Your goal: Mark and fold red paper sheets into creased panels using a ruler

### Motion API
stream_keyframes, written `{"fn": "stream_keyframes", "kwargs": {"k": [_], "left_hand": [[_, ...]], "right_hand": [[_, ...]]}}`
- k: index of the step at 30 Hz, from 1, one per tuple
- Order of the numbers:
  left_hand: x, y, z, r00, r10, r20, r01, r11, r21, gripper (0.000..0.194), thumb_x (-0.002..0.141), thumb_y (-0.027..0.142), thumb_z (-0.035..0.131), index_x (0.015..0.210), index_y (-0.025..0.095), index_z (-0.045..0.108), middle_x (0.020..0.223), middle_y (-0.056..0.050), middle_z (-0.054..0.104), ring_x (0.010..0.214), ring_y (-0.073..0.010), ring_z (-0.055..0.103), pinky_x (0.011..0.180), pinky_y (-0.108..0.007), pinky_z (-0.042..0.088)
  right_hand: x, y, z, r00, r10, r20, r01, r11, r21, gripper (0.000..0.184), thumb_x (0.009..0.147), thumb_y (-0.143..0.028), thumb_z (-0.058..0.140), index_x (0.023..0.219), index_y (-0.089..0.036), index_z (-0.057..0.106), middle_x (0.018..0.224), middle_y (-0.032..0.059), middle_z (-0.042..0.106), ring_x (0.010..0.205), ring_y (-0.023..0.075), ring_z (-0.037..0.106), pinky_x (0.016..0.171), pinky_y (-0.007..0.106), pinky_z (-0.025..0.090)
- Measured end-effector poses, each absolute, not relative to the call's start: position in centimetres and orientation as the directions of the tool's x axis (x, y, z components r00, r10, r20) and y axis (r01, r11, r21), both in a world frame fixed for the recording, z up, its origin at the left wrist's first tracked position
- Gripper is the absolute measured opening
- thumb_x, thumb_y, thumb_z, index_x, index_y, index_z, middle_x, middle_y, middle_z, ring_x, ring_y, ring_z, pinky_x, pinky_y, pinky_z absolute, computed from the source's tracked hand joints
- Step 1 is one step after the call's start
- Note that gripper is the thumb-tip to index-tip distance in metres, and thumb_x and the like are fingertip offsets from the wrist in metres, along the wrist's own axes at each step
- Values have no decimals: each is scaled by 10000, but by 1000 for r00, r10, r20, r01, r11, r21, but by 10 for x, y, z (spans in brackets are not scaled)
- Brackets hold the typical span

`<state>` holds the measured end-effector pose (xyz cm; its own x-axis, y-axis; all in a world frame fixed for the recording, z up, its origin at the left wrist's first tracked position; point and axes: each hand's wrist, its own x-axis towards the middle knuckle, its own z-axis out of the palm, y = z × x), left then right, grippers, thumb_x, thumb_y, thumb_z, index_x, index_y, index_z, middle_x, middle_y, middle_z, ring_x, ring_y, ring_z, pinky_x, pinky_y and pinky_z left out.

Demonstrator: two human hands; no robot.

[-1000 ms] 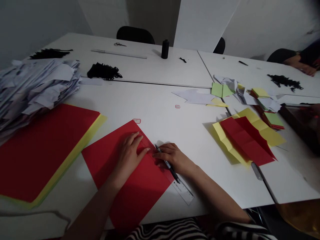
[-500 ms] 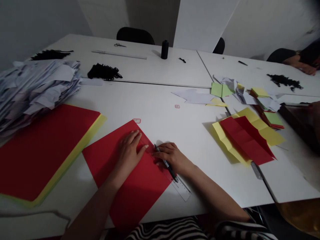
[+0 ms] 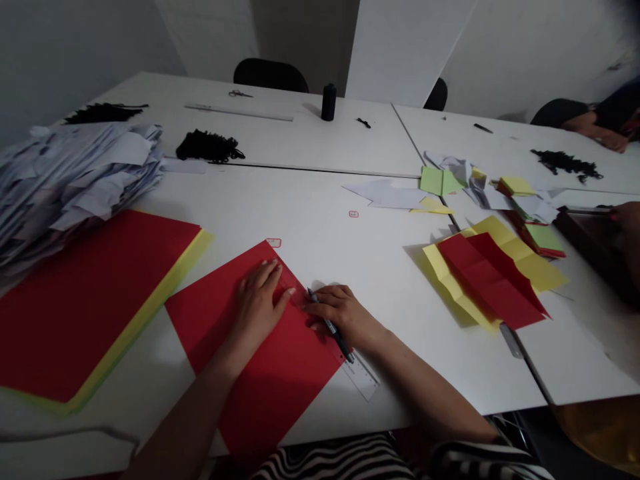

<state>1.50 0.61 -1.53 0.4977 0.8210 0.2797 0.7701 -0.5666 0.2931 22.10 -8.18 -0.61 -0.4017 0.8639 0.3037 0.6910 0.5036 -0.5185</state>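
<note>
A sheet of red paper lies at an angle in front of me. Along its right edge runs a clear ruler, its near end sticking out past the sheet. My left hand rests flat on the paper with fingers stretched out, the fingertips on or beside the ruler's far part. In my right hand, at the sheet's right edge, a dark pen is held between the fingers. The fingertips of that hand touch the ruler's edge, partly hidden.
Stacked red and yellow sheets lie left, below a heap of white paper strips. Creased red and yellow papers lie right. Black yarn, a black spool and scissors are farther back. Another person's hand shows far right.
Almost nothing differs. The whole view has shifted very slightly; both hands, the pen and the ruler keep their places on the red paper.
</note>
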Motion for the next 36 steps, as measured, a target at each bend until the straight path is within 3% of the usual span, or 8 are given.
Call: {"fn": "stream_keyframes", "kwargs": {"k": [36], "left_hand": [[14, 4, -12, 477, 842, 254, 775, -539, 330, 458, 920, 394, 466, 1305, 152, 512, 1417, -151, 480, 1325, -297, 422, 1045, -471, 343]], "right_hand": [[220, -81, -8, -392, 852, 346, 653, 523, -547, 309, 936, -332, 586, 1236, -263, 584, 1155, 43, 658, 1149, 209, 531, 965, 404, 410]]}}
